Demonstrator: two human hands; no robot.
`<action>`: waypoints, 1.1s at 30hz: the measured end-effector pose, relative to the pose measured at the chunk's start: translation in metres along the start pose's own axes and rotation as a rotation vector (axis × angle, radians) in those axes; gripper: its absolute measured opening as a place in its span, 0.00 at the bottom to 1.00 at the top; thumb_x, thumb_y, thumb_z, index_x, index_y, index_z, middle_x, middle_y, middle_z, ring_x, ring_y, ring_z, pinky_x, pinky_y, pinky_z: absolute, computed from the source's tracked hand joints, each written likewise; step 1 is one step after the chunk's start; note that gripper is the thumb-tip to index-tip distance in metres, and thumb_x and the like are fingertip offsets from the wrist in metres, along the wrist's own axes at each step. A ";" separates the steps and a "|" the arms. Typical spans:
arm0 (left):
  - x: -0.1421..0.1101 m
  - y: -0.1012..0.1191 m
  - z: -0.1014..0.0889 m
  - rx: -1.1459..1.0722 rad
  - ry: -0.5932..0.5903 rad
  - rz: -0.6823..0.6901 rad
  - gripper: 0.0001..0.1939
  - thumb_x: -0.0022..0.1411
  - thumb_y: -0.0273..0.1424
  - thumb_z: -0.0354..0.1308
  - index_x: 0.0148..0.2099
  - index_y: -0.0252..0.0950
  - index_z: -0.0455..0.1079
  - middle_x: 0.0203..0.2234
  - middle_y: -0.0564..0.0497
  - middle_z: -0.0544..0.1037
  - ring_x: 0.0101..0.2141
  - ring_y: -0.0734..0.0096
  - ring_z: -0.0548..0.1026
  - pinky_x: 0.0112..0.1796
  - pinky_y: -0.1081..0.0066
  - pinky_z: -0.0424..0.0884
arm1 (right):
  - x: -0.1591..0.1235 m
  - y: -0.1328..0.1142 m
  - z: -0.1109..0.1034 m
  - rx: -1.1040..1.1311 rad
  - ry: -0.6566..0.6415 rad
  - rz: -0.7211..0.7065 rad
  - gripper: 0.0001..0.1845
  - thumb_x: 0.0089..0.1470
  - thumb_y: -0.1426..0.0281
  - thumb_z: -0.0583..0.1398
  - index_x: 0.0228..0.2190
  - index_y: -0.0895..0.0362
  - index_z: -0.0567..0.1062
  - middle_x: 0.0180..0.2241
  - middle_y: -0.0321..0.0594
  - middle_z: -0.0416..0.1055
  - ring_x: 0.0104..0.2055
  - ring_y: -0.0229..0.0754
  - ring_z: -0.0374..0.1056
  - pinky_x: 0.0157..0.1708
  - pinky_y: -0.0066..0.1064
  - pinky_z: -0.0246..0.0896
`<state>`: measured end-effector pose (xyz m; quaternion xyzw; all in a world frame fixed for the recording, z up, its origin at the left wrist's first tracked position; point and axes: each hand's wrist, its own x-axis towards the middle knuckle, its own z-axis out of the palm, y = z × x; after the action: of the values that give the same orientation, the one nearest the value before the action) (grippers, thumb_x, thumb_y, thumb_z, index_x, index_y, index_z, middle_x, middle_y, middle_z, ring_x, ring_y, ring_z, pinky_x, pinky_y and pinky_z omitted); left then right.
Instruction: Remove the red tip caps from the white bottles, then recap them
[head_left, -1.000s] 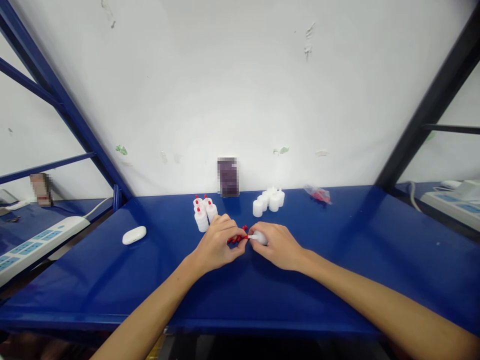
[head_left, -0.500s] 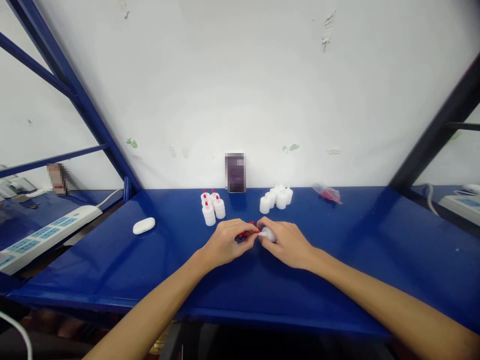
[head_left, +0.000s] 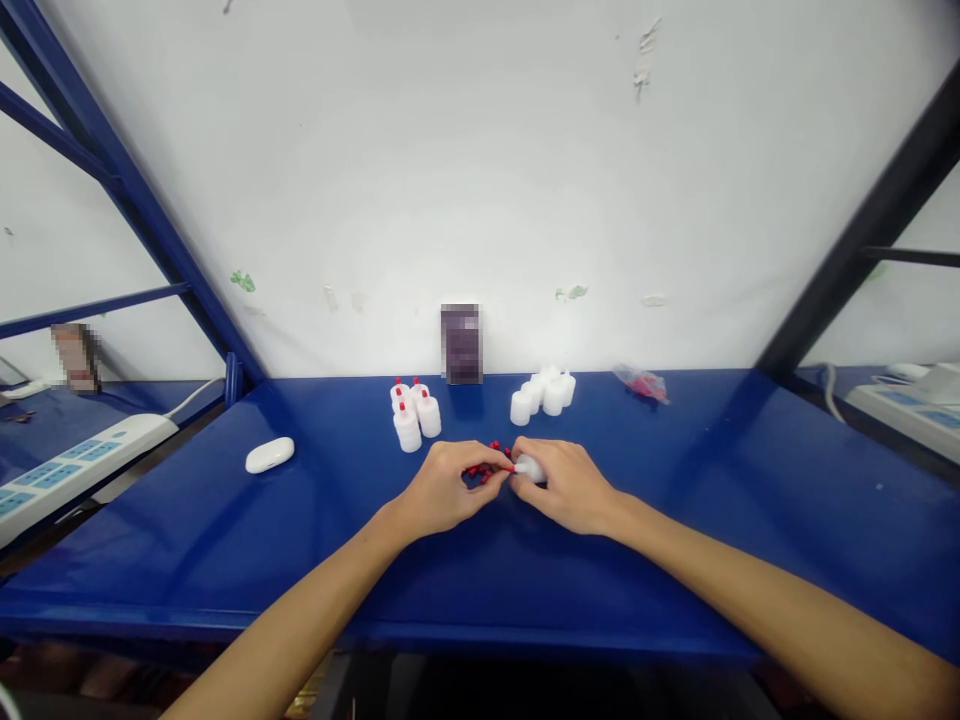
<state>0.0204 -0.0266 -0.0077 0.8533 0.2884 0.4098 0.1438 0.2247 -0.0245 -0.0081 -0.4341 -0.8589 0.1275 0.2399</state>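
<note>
My right hand (head_left: pixel 570 485) is closed around a small white squeeze bottle (head_left: pixel 531 468), tipped so its nozzle points left. Thumb and fingertips of my left hand (head_left: pixel 450 485) pinch a small red cap (head_left: pixel 511 468) at the nozzle's tip; how far it sits on the nozzle cannot be made out. Loose red caps (head_left: pixel 495 447) lie on the blue table just behind and partly under my left fingers. To the left stand several white bottles with red caps (head_left: pixel 407 430). Behind my right hand is a group of white bottles (head_left: pixel 520 408) without red caps.
A clear plastic bag with red pieces (head_left: pixel 646 385) lies at the back right of the blue table (head_left: pixel 675 620). A white rounded case (head_left: pixel 270 455) rests at left, and a power strip (head_left: pixel 82 465) runs beyond it. A dark pixelated object (head_left: pixel 462 345) leans on the wall.
The whole view has shifted slightly, so things appear a little further left. My left fingers have brought the red cap against the bottle's nozzle; both hands stay together.
</note>
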 end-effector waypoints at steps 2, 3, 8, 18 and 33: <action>0.000 0.000 0.001 0.007 -0.014 0.023 0.06 0.61 0.26 0.58 0.40 0.35 0.75 0.31 0.50 0.80 0.30 0.75 0.76 0.34 0.75 0.70 | 0.000 0.001 -0.001 0.014 -0.006 -0.025 0.12 0.57 0.60 0.56 0.29 0.54 0.68 0.27 0.35 0.71 0.29 0.40 0.64 0.28 0.28 0.43; 0.000 0.000 0.002 0.010 -0.019 0.033 0.06 0.61 0.25 0.58 0.40 0.35 0.75 0.30 0.50 0.79 0.30 0.75 0.75 0.34 0.75 0.70 | 0.000 0.002 -0.001 0.016 -0.011 -0.024 0.14 0.58 0.57 0.55 0.29 0.55 0.68 0.27 0.35 0.71 0.28 0.40 0.64 0.28 0.28 0.43; 0.001 0.000 0.004 0.025 -0.048 0.082 0.06 0.62 0.25 0.56 0.40 0.35 0.73 0.31 0.50 0.78 0.31 0.73 0.72 0.35 0.73 0.69 | 0.002 0.003 0.000 -0.016 -0.031 0.053 0.22 0.59 0.53 0.53 0.23 0.55 0.68 0.20 0.34 0.67 0.23 0.38 0.60 0.26 0.29 0.39; 0.001 0.005 0.002 -0.019 -0.146 0.024 0.06 0.68 0.28 0.49 0.42 0.36 0.67 0.31 0.50 0.73 0.31 0.73 0.68 0.34 0.72 0.65 | 0.001 0.002 -0.001 0.186 -0.015 -0.067 0.21 0.62 0.52 0.47 0.33 0.54 0.68 0.24 0.33 0.67 0.24 0.39 0.61 0.28 0.28 0.46; 0.001 -0.028 -0.064 0.740 -0.186 -0.388 0.07 0.63 0.35 0.49 0.38 0.38 0.66 0.22 0.53 0.74 0.24 0.68 0.72 0.27 0.72 0.57 | 0.002 0.024 -0.006 0.261 0.039 -0.033 0.11 0.64 0.66 0.46 0.43 0.53 0.65 0.30 0.34 0.66 0.31 0.42 0.62 0.35 0.33 0.54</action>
<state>-0.0398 -0.0034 0.0189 0.8106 0.5571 0.1655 -0.0722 0.2436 -0.0088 -0.0133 -0.3874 -0.8373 0.2256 0.3129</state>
